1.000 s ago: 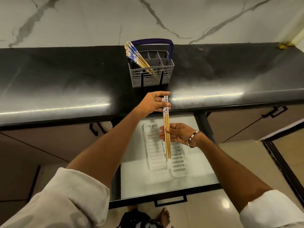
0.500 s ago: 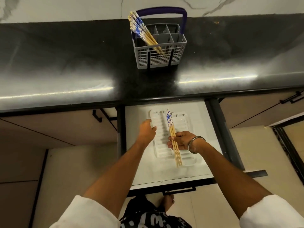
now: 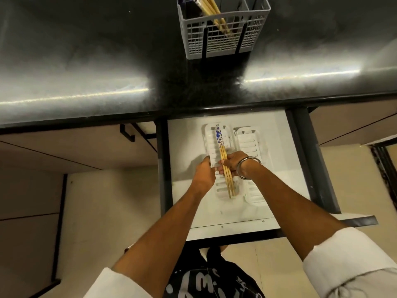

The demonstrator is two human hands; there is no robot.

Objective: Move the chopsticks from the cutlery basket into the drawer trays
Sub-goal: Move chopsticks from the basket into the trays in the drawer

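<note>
**Chopsticks held over left drawer tray**

Right hand (image 3: 233,163) is clamped around a small bundle of chopsticks (image 3: 223,155), lengthwise over the left tray (image 3: 209,138) in the open drawer (image 3: 182,134); blue-patterned ends point toward the counter. Left hand (image 3: 203,174) rests at that tray's left edge, just beside the bundle; cannot tell its finger position. Right tray (image 3: 250,138) lies alongside. More chopsticks (image 3: 211,8) stand tilted in the grey cutlery basket (image 3: 223,37) on the black countertop (image 3: 86,61).

Dim overall. Strong streak glare on black countertop (image 3: 86,82); white drawer (image 3: 268,125) overexposed. Wide-angle bending at edges; slight softness throughout.
</note>
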